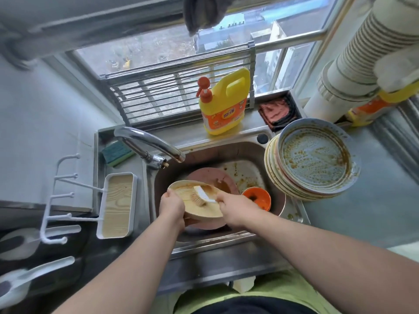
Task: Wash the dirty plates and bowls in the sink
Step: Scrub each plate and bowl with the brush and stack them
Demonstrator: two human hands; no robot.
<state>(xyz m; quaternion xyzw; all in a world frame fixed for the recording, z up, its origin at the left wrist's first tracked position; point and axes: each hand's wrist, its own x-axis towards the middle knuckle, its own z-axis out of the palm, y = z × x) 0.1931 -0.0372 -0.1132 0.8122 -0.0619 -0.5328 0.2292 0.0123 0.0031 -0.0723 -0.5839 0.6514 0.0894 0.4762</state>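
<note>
Home kitchen, sink corner under a window: we record a stainless steel sink (226,152) at centre frame with a chrome tap (147,143) at its left, a yellow pump bottle of dish soap (223,105) on the ledge behind, and a green-and-yellow sponge (116,152) by the tap's base. At right of frame we note a stack of soiled plates (310,159) on the counter and a folded red cloth (275,112) on the sill; at left, a white hook rack (61,200) and a wood-grain tray (118,205). Across the top we list a barred window (172,91) looking down on buildings.
</note>
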